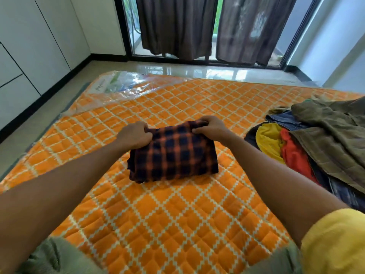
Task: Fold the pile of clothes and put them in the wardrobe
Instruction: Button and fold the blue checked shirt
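Note:
A dark blue and orange plaid shirt (175, 155) lies folded into a compact rectangle in the middle of the orange quilted mattress (177, 214). My left hand (134, 135) pinches its far left corner and my right hand (209, 126) pinches its far right corner, both fists closed on the cloth. A pile of unfolded clothes (308, 141) sits at the right edge of the mattress, with an olive jacket on top and yellow, red and denim pieces under it.
White wardrobe doors (35, 46) line the left wall beyond a strip of floor. Dark curtains (177, 24) hang over a glass door at the far side. Clear plastic wrap (122, 84) covers the mattress's far left corner.

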